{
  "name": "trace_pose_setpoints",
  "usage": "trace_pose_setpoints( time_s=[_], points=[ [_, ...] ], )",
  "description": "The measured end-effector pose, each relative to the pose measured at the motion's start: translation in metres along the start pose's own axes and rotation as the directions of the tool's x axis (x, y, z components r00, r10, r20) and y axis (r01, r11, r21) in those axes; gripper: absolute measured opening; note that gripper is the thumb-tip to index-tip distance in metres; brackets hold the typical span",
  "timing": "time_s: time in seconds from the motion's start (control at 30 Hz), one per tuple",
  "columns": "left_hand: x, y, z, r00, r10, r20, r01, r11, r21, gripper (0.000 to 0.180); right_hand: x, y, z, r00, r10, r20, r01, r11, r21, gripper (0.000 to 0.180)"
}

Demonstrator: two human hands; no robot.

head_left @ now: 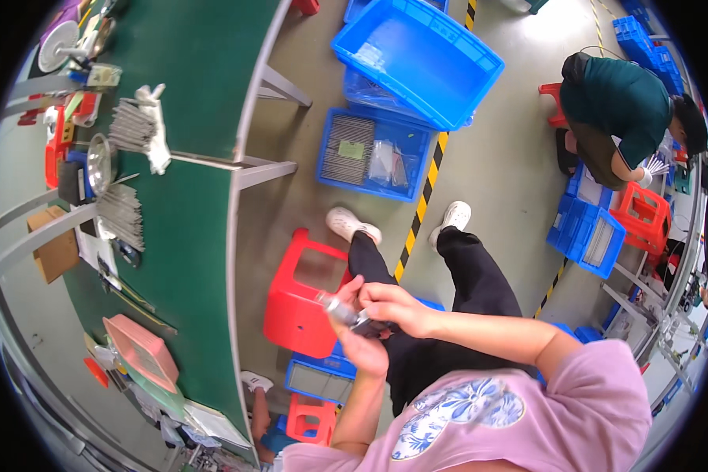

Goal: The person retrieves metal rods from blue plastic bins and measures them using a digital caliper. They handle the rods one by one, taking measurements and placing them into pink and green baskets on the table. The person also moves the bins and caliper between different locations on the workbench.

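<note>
In front of my body, above my legs, both hands meet at a small grey cylindrical metal-looking tool (343, 311) with a pale tip and a darker part at its back; its exact kind is blurred. My left hand (364, 350) cradles it from below, thumb raised beside it. From the right, my right hand (397, 307) reaches over, its curled fingers closed on the rear part of the same tool. The fingers partly hide the dark part. Just left of and below my hands is a red plastic stool (299, 334).
A long green-topped table (193, 236) runs along the left, bearing bundled grey strips (122, 216), white gloves (156, 130) and a pink basket (138, 350). Blue crates (374, 189) stand on the floor ahead. At right, a co-worker (617, 102) bends over a bench near red stools (645, 216).
</note>
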State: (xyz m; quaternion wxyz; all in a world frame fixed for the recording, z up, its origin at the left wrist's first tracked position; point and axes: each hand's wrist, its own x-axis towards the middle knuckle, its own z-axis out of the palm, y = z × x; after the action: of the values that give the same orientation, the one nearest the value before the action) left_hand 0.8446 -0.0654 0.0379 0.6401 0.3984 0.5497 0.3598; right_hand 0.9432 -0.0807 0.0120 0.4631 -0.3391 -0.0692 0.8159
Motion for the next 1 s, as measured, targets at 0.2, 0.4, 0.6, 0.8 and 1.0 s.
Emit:
trace_pose_setpoints(
  time_s=[0.2, 0.4, 0.6, 0.8, 1.0],
  points=[
    [0.068, -0.154, 0.066, 0.819, 0.009, 0.574, -0.314, 0.844, 0.434, 0.04, -0.039, 0.011, -0.184, 0.943, 0.175, -0.282, -0.07, 0.936, 0.346, 0.046],
    [0.234, -0.368, 0.032, 0.806, -0.118, 0.579, -0.562, 0.152, 0.813, 0.02, 0.016, 0.055, -0.356, 0.914, 0.106, -0.392, -0.103, 0.994, 0.03, 0.039],
    [0.372, -0.496, -0.019, 0.609, -0.296, 0.736, -0.765, -0.467, 0.444, 0.026, 0.11, 0.055, -0.442, 0.951, 0.002, -0.31, -0.128, 0.913, -0.387, 0.03],
    [0.41, -0.494, -0.015, 0.342, -0.487, 0.804, -0.894, -0.433, 0.118, 0.02, 0.156, 0.045, -0.457, 0.968, -0.066, -0.243, -0.023, 0.938, -0.345, 0.038],
    [0.397, -0.5, -0.033, 0.328, -0.393, 0.859, -0.892, -0.43, 0.143, 0.015, 0.148, 0.042, -0.459, 0.913, -0.022, -0.408, -0.033, 0.991, -0.129, 0.036]
  ],
)
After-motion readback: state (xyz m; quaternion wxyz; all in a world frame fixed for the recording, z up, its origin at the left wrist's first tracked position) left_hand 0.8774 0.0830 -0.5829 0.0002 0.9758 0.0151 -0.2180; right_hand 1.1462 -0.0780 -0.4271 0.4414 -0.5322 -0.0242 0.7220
